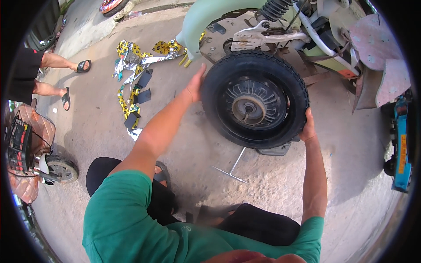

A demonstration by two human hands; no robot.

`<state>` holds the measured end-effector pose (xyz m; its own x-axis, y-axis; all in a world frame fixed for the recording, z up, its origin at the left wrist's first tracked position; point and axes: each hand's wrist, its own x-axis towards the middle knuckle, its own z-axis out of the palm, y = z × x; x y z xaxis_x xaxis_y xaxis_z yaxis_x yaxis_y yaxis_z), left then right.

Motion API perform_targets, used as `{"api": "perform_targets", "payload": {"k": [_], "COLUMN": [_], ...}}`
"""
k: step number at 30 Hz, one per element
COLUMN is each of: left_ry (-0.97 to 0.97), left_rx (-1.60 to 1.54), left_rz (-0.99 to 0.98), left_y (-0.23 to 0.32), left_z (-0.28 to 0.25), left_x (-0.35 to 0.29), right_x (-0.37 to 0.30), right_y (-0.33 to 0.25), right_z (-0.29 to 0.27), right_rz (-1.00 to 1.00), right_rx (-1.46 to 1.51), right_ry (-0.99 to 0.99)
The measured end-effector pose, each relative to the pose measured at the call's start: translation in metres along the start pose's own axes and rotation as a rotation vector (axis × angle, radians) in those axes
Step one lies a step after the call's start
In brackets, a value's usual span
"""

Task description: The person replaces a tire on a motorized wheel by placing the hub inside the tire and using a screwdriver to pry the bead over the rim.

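Note:
Between my two hands I hold a black scooter wheel (254,98), its tyre on the rim and a ribbed hub with an axle stub facing up. My left hand (196,84) presses against the tyre's left side, its fingers partly hidden behind the tread. My right hand (308,126) grips the tyre's lower right edge, with most fingers out of sight underneath. A metal T-handle wrench (237,168) lies on the ground just below the wheel. Beside it, a dark grey flat piece (275,150) is partly covered by the tyre.
A pale green scooter body (197,24) with a white swingarm (263,39) stands just beyond the wheel. Yellow patterned foil wrapping (131,83) lies at left. Another person's sandalled foot (83,66) is far left, near a parked scooter (37,162). A blue object (401,144) stands far right.

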<state>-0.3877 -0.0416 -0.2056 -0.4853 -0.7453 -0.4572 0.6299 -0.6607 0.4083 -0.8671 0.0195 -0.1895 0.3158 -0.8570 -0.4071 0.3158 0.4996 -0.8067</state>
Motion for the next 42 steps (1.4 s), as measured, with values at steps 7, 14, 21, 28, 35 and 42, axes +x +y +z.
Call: {"api": "perform_targets", "payload": {"k": [7, 14, 21, 28, 35, 42], "left_ry": [0.045, -0.072, -0.096, -0.104, -0.106, -0.003], "left_rx": [0.431, 0.624, 0.519, 0.537, 0.517, 0.487], "left_rz": [0.128, 0.063, 0.117, 0.029, 0.058, 0.113], "left_y": [0.01, 0.025, 0.002, 0.009, 0.009, 0.001], "left_z": [0.009, -0.011, -0.031, -0.039, -0.04, -0.029], "left_x": [0.002, -0.003, -0.004, 0.003, 0.007, 0.004], "right_x": [-0.001, -0.022, -0.019, -0.015, -0.005, -0.002], "right_y": [0.007, -0.032, -0.048, -0.043, -0.031, -0.013], "right_z": [-0.007, 0.019, 0.059, 0.057, 0.032, 0.012], "right_rz": [-0.011, -0.063, -0.18, -0.09, -0.042, 0.033], "right_rx": [-0.015, -0.167, -0.592, -0.274, -0.215, -0.036], "right_ry": [-0.008, 0.043, -0.007, -0.041, 0.055, 0.089]}}
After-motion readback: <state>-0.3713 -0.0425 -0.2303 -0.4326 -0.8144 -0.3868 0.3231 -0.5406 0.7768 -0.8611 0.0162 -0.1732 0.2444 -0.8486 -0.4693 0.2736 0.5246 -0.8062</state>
